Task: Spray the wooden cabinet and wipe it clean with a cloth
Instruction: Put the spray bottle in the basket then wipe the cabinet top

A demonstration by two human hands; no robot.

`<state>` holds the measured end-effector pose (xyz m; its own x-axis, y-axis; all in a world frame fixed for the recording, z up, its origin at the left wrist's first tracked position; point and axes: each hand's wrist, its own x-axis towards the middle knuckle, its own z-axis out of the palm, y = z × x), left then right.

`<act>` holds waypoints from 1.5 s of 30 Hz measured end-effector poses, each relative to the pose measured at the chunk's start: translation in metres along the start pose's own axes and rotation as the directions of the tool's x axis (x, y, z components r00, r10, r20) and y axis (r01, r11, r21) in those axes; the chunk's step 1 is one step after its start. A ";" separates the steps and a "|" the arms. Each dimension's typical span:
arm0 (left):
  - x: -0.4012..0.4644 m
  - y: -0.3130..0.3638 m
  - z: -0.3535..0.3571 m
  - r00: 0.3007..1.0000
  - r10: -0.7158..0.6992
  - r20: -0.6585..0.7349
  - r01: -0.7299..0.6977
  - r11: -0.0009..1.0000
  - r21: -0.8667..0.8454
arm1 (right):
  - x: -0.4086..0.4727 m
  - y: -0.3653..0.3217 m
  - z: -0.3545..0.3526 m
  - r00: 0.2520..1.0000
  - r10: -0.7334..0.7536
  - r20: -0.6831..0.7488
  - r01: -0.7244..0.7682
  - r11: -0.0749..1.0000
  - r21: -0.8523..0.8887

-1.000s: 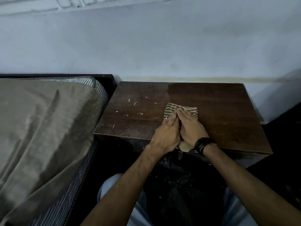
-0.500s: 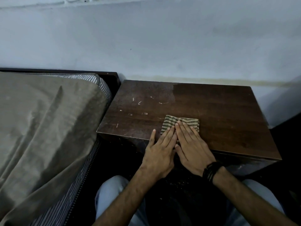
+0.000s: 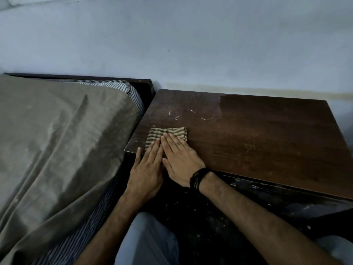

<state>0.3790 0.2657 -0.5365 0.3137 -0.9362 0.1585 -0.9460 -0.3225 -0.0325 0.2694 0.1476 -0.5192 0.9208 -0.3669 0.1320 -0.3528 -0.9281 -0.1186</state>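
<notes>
Cabinet (image 3: 257, 142), wooden with a dark brown top, stands against the wall directly ahead of me, its left edge just beside the bed. Nearest the camera I note my knees in light trousers (image 3: 147, 243) and a dark, speckled floor (image 3: 200, 222) between them. Both of my forearms reach forward from there. My left hand (image 3: 147, 169) lies flat, fingers straight and together, with the fingertips pressing on the near left part of a folded striped cloth (image 3: 168, 133) and the thumb lying along the cabinet's front left corner. My right hand (image 3: 181, 161) lies flat beside it, touching it, fingers straight and pressed onto the cloth's near right part; neither hand curls round anything. A black wristband (image 3: 198, 177) sits on the right wrist. The cloth, green and tan striped, rests on the cabinet top near its front left corner. Beyond the cloth, the left portion of the top carries pale scratches or specks (image 3: 177, 116) and looks duller, while the right portion appears darker and smoother. To the left, a bed with a grey-brown cover (image 3: 57, 140) over a striped mattress (image 3: 131, 90) sits in a dark frame. Farthest back is a pale blue-grey wall (image 3: 191, 44).
</notes>
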 end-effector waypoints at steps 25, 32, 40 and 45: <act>0.006 -0.044 -0.005 0.972 -0.236 0.002 0.234 0.965 -0.117 | 0.069 -0.023 0.011 0.992 -0.110 0.063 0.103 0.989 0.105; 0.020 -0.066 -0.018 0.961 -0.204 0.185 0.240 0.950 -0.198 | 0.088 -0.023 0.013 0.991 -0.115 0.071 0.104 0.984 0.144; 0.013 -0.046 -0.022 0.954 -0.123 0.275 0.166 0.976 -0.140 | 0.059 -0.017 0.012 0.994 -0.085 0.069 0.073 0.985 0.156; 0.039 -0.056 -0.017 0.942 -0.078 0.326 0.099 0.994 -0.049 | 0.085 -0.006 0.008 0.994 -0.042 0.103 0.025 0.987 0.156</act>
<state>0.4425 0.2493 -0.5119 0.3960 -0.9024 -0.1700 -0.9130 -0.4067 0.0323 0.3507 0.1223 -0.5157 0.9469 -0.3196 0.0345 -0.2994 -0.9160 -0.2671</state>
